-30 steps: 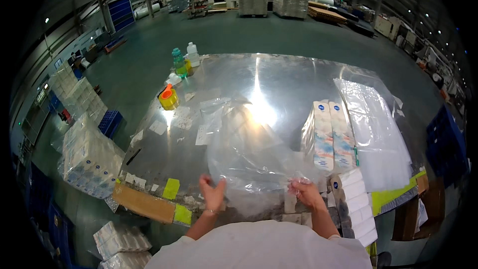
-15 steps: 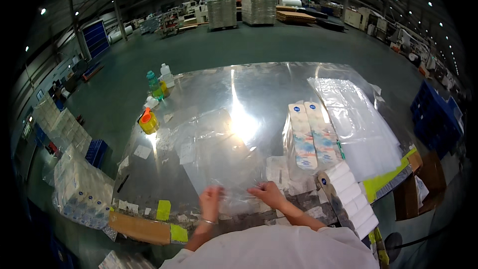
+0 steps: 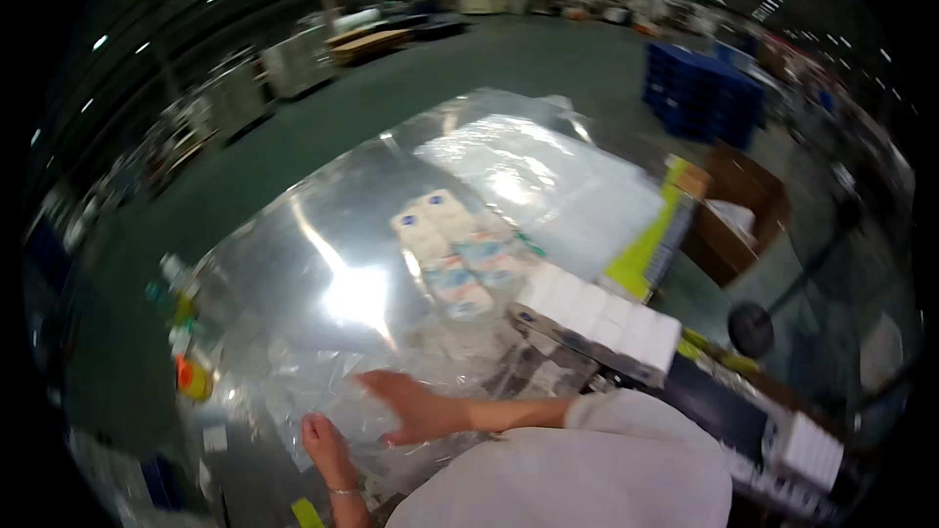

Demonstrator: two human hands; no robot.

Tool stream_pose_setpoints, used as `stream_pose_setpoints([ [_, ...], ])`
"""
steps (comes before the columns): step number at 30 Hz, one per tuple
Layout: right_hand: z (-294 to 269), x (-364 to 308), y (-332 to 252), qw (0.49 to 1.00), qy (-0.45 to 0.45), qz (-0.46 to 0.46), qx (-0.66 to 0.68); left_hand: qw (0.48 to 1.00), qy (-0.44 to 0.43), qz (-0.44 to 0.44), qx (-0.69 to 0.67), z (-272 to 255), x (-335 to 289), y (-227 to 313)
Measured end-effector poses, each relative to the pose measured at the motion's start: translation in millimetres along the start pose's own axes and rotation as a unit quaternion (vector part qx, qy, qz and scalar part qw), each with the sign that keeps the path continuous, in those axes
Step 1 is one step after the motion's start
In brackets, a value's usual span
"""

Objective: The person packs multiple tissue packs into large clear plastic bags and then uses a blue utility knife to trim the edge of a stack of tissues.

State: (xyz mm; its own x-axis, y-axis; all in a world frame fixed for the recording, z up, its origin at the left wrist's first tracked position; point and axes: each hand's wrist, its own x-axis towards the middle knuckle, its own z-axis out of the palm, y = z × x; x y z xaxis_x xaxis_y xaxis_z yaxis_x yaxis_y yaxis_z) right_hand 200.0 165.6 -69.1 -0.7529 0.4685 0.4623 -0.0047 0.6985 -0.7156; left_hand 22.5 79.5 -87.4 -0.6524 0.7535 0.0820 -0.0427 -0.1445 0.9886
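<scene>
A clear plastic bag (image 3: 337,401) lies crumpled on the metal table at the near side, in front of my body. My left hand (image 3: 325,445), with a bracelet at its wrist, is closed on the bag's left part; the fingertips are small and partly blurred. My right hand (image 3: 419,409) is over the same bag, thumb and fingers apart, smeared slightly by motion. Ahead of it stand two wrapped packs of tissue rolls (image 3: 445,254) with blue and pink print. To the right of those lies a row of white rolls (image 3: 599,318).
A stack of clear plastic bags (image 3: 543,176) covers the table's far right. An orange-and-yellow tape dispenser (image 3: 193,377) and bottles (image 3: 178,274) stand at the left edge. Beyond the right side are an open cardboard box (image 3: 734,205), blue crates (image 3: 699,93) and a dark round pad (image 3: 751,329).
My view has swung to the right and tilted. The right hand has let go of the bag and opened; the left hand stays by the bag.
</scene>
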Motion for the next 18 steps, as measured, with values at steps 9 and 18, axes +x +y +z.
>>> stream_pose_setpoints([
  [9,-42,44,30,0.974,0.186,-0.074,-0.102,0.929,-0.247,0.049,0.27,23,-39,64],
  [18,-65,44,29,0.981,0.181,0.059,0.039,0.76,-0.118,0.162,0.618,-18,7,24],
])
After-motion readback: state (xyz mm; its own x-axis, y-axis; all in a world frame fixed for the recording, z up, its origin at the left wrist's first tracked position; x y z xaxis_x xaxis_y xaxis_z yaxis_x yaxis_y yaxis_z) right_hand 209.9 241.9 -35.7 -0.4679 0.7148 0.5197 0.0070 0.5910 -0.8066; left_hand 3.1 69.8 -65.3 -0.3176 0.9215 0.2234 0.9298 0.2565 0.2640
